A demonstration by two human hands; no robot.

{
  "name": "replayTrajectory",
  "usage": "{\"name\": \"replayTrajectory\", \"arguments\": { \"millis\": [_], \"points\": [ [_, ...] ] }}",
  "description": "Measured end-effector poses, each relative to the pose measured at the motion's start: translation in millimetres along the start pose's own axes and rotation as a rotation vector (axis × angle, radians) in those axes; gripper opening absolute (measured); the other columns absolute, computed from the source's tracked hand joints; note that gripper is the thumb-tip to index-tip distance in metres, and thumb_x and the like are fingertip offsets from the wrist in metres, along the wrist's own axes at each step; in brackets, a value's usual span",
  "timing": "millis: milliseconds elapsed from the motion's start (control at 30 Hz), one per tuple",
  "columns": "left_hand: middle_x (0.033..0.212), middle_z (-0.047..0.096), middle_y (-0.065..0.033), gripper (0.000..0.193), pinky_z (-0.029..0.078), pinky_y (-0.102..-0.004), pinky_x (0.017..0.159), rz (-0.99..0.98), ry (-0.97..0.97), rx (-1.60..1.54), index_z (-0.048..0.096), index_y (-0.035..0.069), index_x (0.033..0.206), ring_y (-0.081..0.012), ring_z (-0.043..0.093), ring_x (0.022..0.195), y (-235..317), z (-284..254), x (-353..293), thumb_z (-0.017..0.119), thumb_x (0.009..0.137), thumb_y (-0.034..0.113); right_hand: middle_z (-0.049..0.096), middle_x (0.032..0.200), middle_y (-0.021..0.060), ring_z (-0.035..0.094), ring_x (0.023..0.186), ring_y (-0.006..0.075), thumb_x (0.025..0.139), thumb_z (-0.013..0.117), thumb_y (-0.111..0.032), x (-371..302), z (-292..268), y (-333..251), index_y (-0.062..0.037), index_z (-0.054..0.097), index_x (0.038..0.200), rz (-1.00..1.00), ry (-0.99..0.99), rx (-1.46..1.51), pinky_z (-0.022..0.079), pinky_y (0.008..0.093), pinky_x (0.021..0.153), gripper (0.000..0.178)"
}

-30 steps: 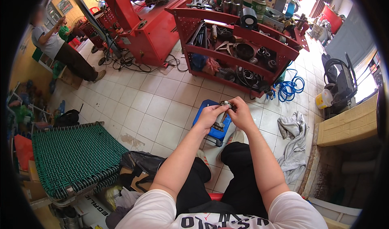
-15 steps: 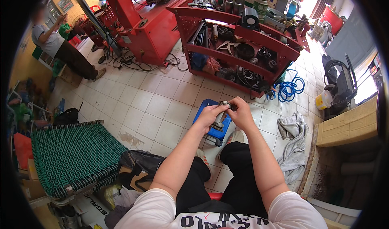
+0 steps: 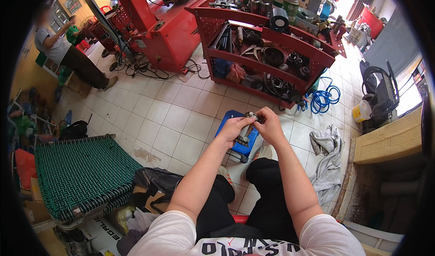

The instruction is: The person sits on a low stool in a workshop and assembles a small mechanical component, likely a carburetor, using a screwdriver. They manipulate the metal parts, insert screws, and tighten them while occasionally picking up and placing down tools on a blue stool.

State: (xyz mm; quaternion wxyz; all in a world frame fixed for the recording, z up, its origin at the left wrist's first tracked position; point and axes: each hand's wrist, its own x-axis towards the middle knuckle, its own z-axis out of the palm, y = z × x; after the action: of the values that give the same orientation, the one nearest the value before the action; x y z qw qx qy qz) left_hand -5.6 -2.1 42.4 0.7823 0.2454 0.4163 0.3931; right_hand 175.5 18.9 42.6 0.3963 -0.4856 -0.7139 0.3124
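A small metal part point(image 3: 243, 139) sits between the left hand point(image 3: 234, 128) and the right hand point(image 3: 268, 125), held up by the fingers of both. It looks longish, dark and worn, with a shiny, rounded bit at its far end, by the meeting fingertips. The near end, dark and ridged, sticks out just beside the left hand's fingers, toward the wearer. It slants slightly; the fingers hide much of its middle.
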Motion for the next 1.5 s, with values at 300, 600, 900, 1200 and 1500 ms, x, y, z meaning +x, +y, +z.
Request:
{"name": "replayTrajectory", "arguments": {
  "millis": [300,600,900,1200,1500],
  "points": [
    [0.085,0.07,0.0,0.025,0.052,-0.0239,0.057,0.008,-0.002,0.027,0.071,0.009,0.106,-0.008,0.064,0.068,-0.7,-1.8,0.6,0.078,0.094,0.029,0.062,0.09,0.0126,0.062,0.078,0.0267,0.078,0.076,-0.005,-0.2,1.4,-2.2,0.0009,0.064,0.094,0.021,-0.006,0.028,0.051,0.0349,0.071,0.021],
    [0.086,0.071,0.0003,0.024,0.052,-0.0234,0.059,0.013,0.0,0.037,0.072,0.009,0.107,-0.0076,0.065,0.069,-2.1,0.2,2.2,0.077,0.094,0.029,0.061,0.089,0.0128,0.063,0.078,0.0267,0.078,0.076,-0.004,-1.0,2.9,-4.7,0.0008,0.064,0.096,0.016,0.029,-0.007,0.051,0.0352,0.07,0.022],
    [0.082,0.069,0.0,0.025,0.05,-0.0245,0.056,0.032,0.01,0.023,0.071,0.009,0.101,-0.0083,0.064,0.067,-2.3,1.7,1.7,0.076,0.094,0.033,0.063,0.094,0.0136,0.066,0.083,0.0295,0.078,0.076,0.0,-2.1,4.7,-9.8,-0.0001,0.066,0.102,-0.016,0.051,-0.036,0.054,0.0362,0.073,0.026],
    [0.086,0.07,0.0008,0.026,0.051,-0.0227,0.06,0.001,-0.007,-0.031,0.072,0.008,0.104,-0.007,0.065,0.071,-0.4,1.0,-0.4,0.076,0.095,0.031,0.062,0.093,0.0134,0.065,0.081,0.0286,0.077,0.076,0.0,-1.3,5.0,-7.7,0.0002,0.064,0.101,0.004,0.047,-0.053,0.053,0.036,0.072,0.027],
    [0.081,0.069,-0.0003,0.025,0.05,-0.024,0.056,0.03,0.017,-0.036,0.072,0.009,0.098,-0.0086,0.064,0.066,-3.9,1.1,3.1,0.076,0.095,0.033,0.062,0.095,0.0131,0.065,0.082,0.0283,0.078,0.076,-0.001,-1.6,6.6,-9.0,-0.0003,0.066,0.105,-0.013,0.049,-0.027,0.053,0.0356,0.073,0.029]
  ]
}}
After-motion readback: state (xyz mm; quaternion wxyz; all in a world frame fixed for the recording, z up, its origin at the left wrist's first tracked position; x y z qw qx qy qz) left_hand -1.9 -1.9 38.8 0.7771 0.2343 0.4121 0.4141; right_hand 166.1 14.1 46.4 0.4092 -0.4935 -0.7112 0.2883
